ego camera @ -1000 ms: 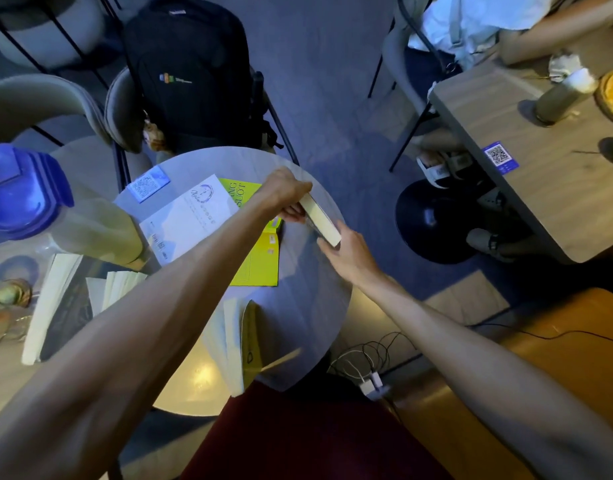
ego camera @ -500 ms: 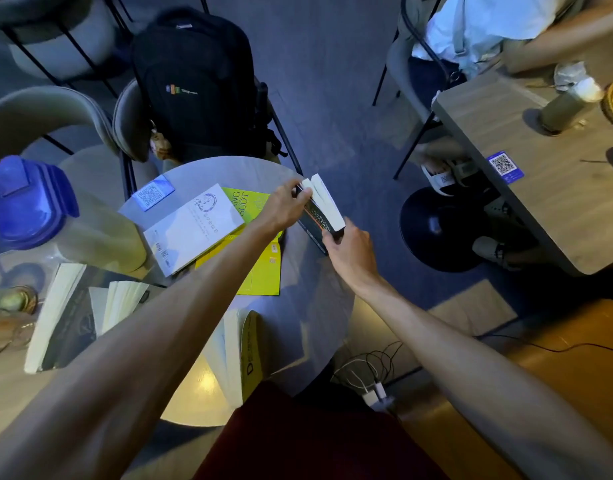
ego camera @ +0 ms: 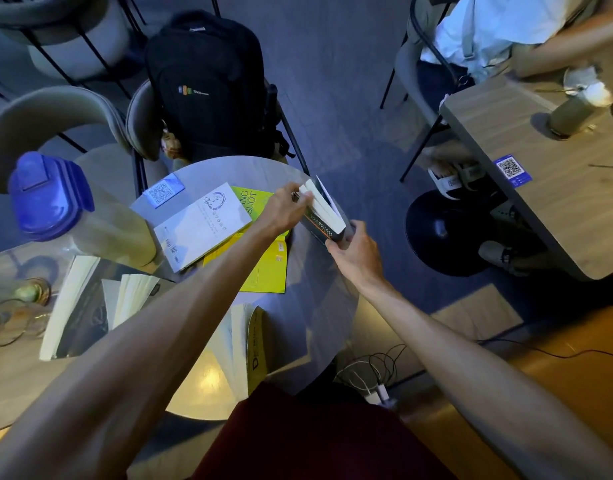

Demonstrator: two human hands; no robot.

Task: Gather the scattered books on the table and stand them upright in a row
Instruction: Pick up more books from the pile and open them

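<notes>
Both hands hold a dark-covered book [ego camera: 324, 216] on its edge at the round table's [ego camera: 308, 317] far right rim. My left hand [ego camera: 284, 211] grips its far end; my right hand [ego camera: 353, 249] grips its near end. A white book [ego camera: 203, 225] lies flat, overlapping a yellow book [ego camera: 263, 268]. Another yellow book [ego camera: 249, 344] stands near the front edge. At the left, two more books stand upright: a dark one [ego camera: 73, 303] and a pale one [ego camera: 132, 296].
A large bottle with a blue cap [ego camera: 56, 209] stands at the left. A QR card [ego camera: 163, 192] lies at the far edge. A black backpack [ego camera: 208, 88] sits on the chair beyond. A person sits at a wooden table [ego camera: 540, 174] to the right. Cables [ego camera: 371, 375] lie on the floor.
The dark book has been raised from nearly flat onto its edge at the table's right rim, with both hands staying on it. The camera view shifted slightly.
</notes>
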